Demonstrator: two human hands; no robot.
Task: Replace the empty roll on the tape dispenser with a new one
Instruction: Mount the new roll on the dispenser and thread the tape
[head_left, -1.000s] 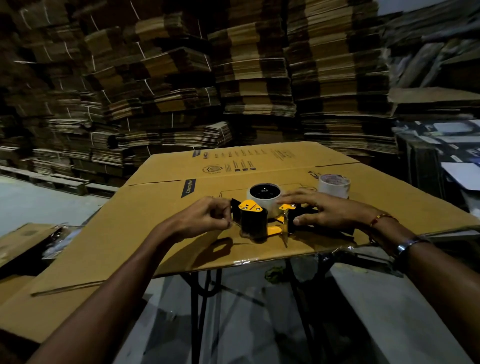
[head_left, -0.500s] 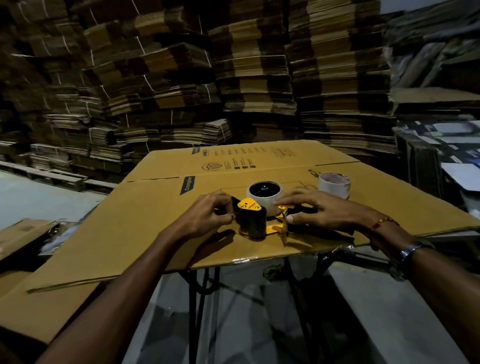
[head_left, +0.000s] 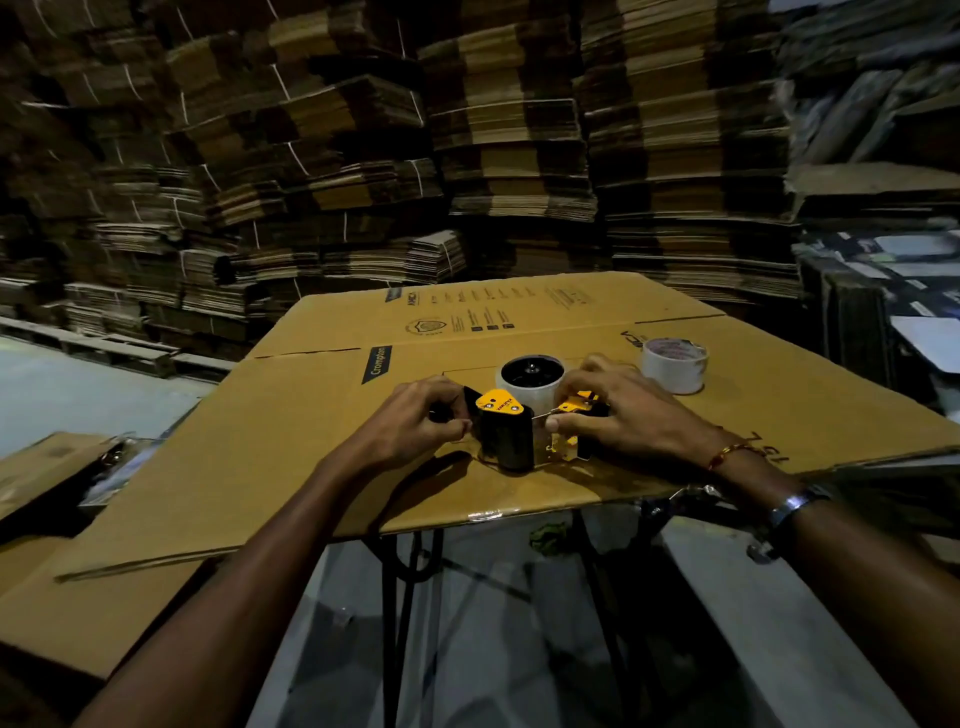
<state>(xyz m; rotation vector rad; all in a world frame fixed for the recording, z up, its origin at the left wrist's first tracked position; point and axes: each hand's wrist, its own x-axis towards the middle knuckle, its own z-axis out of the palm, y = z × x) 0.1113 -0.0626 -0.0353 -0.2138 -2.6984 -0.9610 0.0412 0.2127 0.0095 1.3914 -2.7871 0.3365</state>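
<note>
The left hand (head_left: 426, 415) curls its fingers around the black end of the tape dispenser (head_left: 511, 431), pinching it. The right hand (head_left: 618, 415) grips the yellow frame on the opposite side, thumb pressed near the blade. Just beyond the fingertips sits the mounted white roll (head_left: 532, 376). Farther right stands a second tape roll (head_left: 674, 365) on the flattened cardboard sheet (head_left: 291, 441).

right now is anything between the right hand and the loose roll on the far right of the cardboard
Nothing visible. The loose roll stands alone on the cardboard sheet, just beyond the right hand, which grips the tape dispenser; bare cardboard lies between them.
</note>
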